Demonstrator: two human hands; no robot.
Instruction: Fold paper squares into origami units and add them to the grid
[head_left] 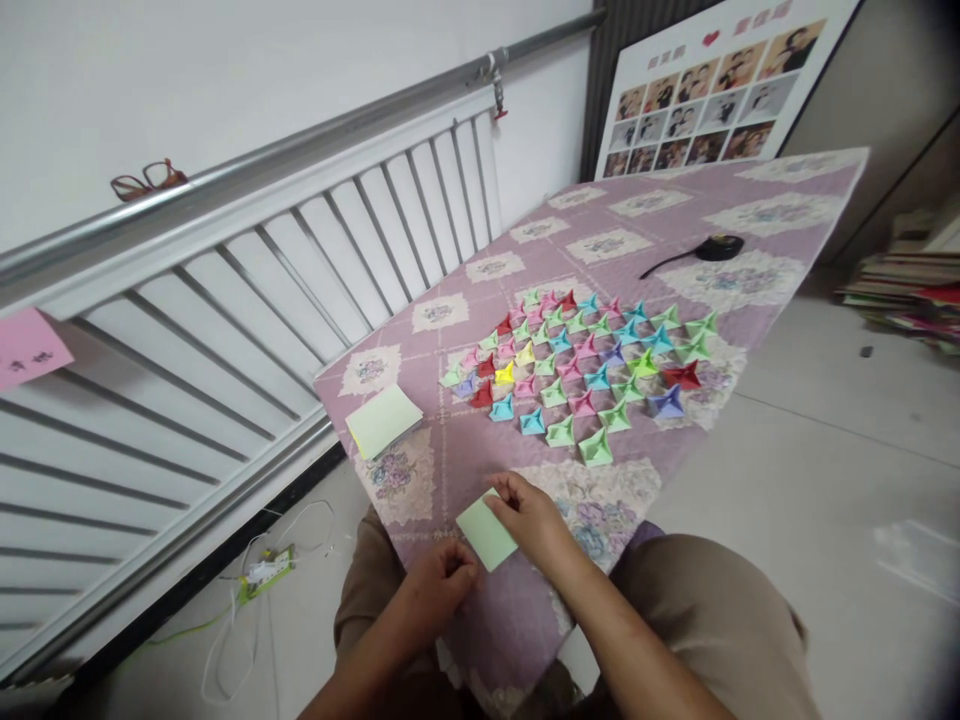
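A pale green sheet of paper [489,535] lies at the near end of the patterned tablecloth. My right hand [531,512] pinches its upper right edge between thumb and fingers. Beside the sheet's lower left edge is my left hand [444,580], its fingers curled together; whether they grip anything is too small to tell. Farther left rests a stack of light green paper [385,421]. Several small folded paper shapes in green, pink, blue, red, yellow and purple stand in rows beyond my hands, the nearest being a green one [595,447].
A black tape measure [720,247] lies on the tablecloth [517,265] at the far right. Left of the table runs a white radiator [300,260] with glasses [148,180] on the pipe above. A power strip [266,572] with cables is on the floor.
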